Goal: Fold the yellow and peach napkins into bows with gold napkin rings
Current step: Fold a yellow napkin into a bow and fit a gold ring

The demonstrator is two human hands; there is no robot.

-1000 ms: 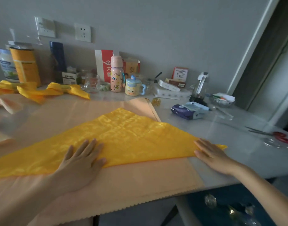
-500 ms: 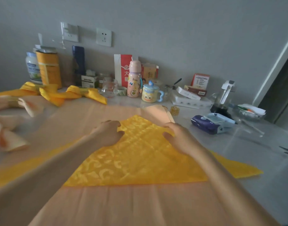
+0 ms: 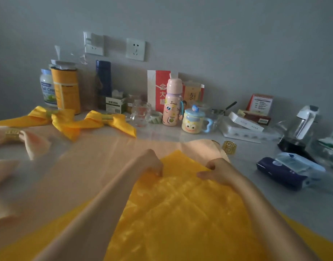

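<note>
- Tabletop pale grey and glossy, set against a plain grey wall with a white socket on it.
- Spread flat over the near part: peach napkin, with the yellow napkin lying on top, far corner pointing at the wall.
- Left hand at that far corner, fingers curled, pinching the yellow napkin's left edge.
- Right hand just beside it on the right edge, thumb and fingers curled onto the same cloth.
- Loose gold napkin ring standing on bare tabletop, just past the peach napkin's far right corner.
- Far left: two finished yellow bows, tails touching; nearer, a blurred peach bow cinched by a gold ring.
- Lined up along the wall: white supplement bottle, orange canister, dark blue flask, red-and-white bag, pink cartoon bottle, lidded cartoon mug.
- Right of the napkins, well apart from the hands: navy tissue pack lying flat.
</note>
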